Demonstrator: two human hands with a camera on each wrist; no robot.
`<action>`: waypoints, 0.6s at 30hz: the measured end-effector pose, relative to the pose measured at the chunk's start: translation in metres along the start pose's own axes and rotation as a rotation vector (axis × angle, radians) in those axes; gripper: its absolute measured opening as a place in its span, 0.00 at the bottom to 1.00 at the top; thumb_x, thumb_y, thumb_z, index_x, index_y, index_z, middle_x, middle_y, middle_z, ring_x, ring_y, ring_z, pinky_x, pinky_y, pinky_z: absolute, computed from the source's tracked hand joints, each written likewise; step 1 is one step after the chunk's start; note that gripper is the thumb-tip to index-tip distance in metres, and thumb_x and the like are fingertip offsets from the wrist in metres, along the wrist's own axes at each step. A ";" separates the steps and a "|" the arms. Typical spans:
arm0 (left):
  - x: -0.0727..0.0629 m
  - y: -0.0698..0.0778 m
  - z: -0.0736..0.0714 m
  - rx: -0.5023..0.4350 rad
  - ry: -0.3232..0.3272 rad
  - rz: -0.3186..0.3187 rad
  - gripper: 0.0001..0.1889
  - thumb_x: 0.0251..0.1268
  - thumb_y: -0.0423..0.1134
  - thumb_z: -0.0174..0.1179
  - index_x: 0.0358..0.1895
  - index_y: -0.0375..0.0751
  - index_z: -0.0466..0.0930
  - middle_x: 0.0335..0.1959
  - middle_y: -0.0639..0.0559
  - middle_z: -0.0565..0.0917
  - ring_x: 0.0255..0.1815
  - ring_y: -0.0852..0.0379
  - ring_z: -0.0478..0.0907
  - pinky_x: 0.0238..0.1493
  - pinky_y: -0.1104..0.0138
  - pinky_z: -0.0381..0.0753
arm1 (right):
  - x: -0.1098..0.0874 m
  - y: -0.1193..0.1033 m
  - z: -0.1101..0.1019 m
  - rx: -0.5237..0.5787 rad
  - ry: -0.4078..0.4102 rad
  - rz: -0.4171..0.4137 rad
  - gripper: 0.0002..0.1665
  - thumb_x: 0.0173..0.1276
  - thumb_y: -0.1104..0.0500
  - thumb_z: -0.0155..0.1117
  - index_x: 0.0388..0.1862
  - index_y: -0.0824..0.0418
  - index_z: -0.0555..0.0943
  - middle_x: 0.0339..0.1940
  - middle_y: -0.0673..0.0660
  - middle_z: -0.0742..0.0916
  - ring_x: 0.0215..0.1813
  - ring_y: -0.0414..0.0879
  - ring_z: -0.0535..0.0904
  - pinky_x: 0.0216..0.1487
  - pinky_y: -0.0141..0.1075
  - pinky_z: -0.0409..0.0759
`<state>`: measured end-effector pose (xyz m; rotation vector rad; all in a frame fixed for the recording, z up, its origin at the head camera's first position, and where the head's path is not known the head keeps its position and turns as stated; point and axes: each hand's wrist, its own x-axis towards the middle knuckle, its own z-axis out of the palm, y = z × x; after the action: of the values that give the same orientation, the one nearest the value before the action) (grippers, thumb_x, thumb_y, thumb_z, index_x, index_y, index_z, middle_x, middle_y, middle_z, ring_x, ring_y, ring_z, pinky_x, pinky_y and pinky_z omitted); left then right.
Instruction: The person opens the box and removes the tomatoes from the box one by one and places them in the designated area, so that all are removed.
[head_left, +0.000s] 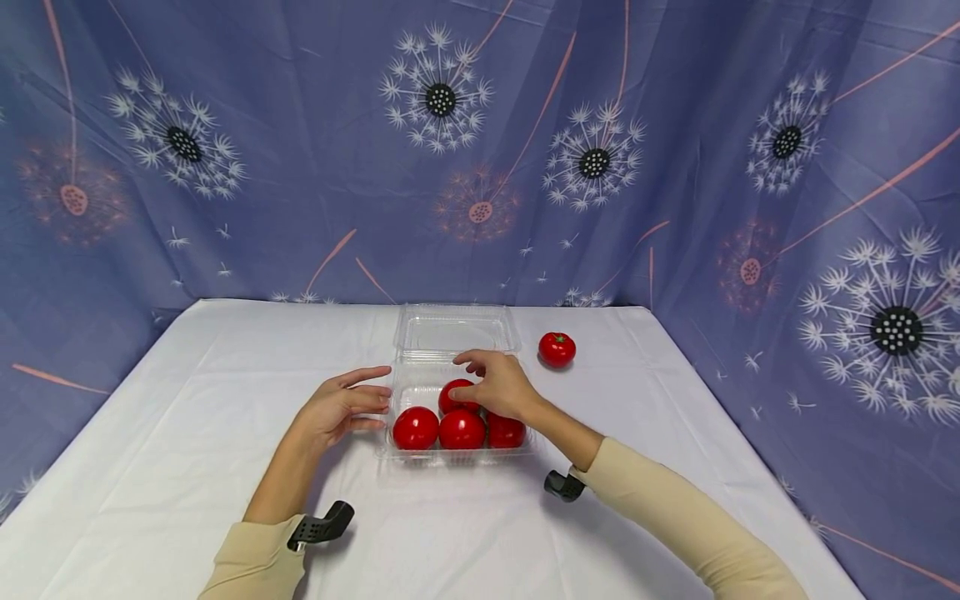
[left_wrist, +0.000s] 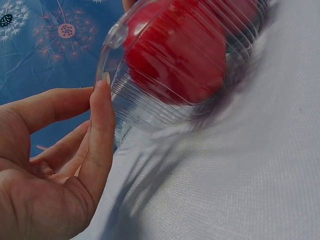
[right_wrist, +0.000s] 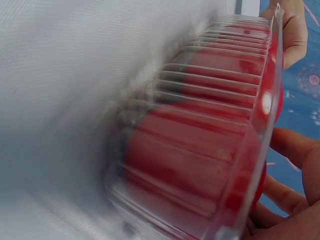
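Observation:
A clear plastic clamshell container (head_left: 517, 451) lies on the cloth with its lid (head_left: 457, 333) folded back. Inside it, red tomatoes (head_left: 415, 428) line the front side, with another tomato (head_left: 453, 390) behind them. My right hand (head_left: 498, 383) reaches over the container and holds that rear tomato, thumb on its near side and fingers curved beyond it; part of the grip is hidden. My left hand (head_left: 341, 406) touches the container's left edge with extended fingers; in the left wrist view its fingertips (left_wrist: 102, 86) meet the rim.
One more tomato (head_left: 557, 350) with a green stem sits on the white tablecloth (head_left: 225, 400), to the right of the lid. Behind and beside the table hangs a blue curtain (head_left: 315, 167) with dandelion prints.

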<state>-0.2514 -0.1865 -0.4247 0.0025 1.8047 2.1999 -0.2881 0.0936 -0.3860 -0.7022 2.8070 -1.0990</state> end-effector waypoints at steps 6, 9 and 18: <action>0.000 0.000 0.001 -0.001 0.003 -0.004 0.34 0.66 0.27 0.60 0.76 0.31 0.62 0.48 0.48 0.85 0.36 0.58 0.86 0.35 0.63 0.90 | 0.000 0.001 0.001 -0.033 -0.019 0.006 0.31 0.59 0.51 0.77 0.61 0.57 0.84 0.53 0.61 0.88 0.57 0.57 0.82 0.58 0.49 0.82; 0.000 0.000 0.001 0.003 0.002 -0.004 0.35 0.66 0.27 0.60 0.76 0.31 0.61 0.48 0.48 0.85 0.36 0.58 0.86 0.35 0.63 0.90 | 0.000 0.002 0.002 -0.036 -0.027 -0.003 0.31 0.58 0.51 0.78 0.60 0.57 0.84 0.53 0.60 0.88 0.56 0.56 0.81 0.56 0.48 0.81; -0.001 0.000 0.001 0.003 0.002 -0.003 0.34 0.66 0.27 0.60 0.76 0.31 0.62 0.48 0.47 0.85 0.37 0.58 0.86 0.35 0.64 0.90 | 0.002 0.002 0.006 -0.066 -0.048 -0.039 0.31 0.57 0.51 0.79 0.59 0.59 0.84 0.52 0.60 0.89 0.57 0.58 0.82 0.55 0.48 0.81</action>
<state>-0.2508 -0.1859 -0.4245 -0.0017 1.8084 2.1958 -0.2893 0.0908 -0.3918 -0.7813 2.8121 -0.9851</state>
